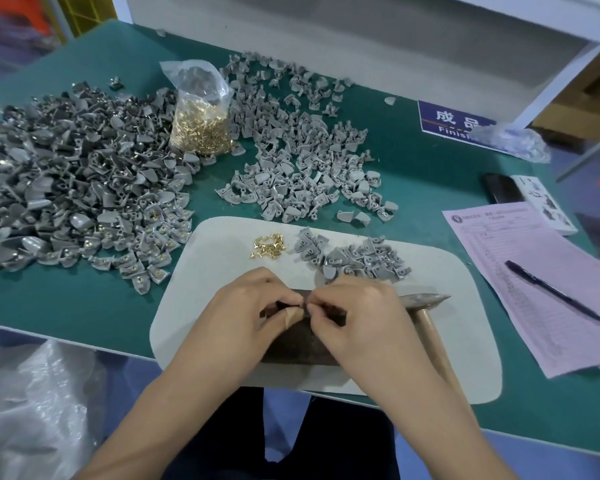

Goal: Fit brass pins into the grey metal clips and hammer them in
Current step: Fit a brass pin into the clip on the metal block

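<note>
Together, hands (305, 308) pinching clip (293, 315)

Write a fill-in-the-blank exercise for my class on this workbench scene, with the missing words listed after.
1. The loose brass pins lie on the white ____.
2. The hammer lies just to the ____ of the right hand.
3. The black pen rests on a pink ____.
4. The clear bag among the grey clips holds brass ____.

Missing words: mat; right; paper; pins
</note>
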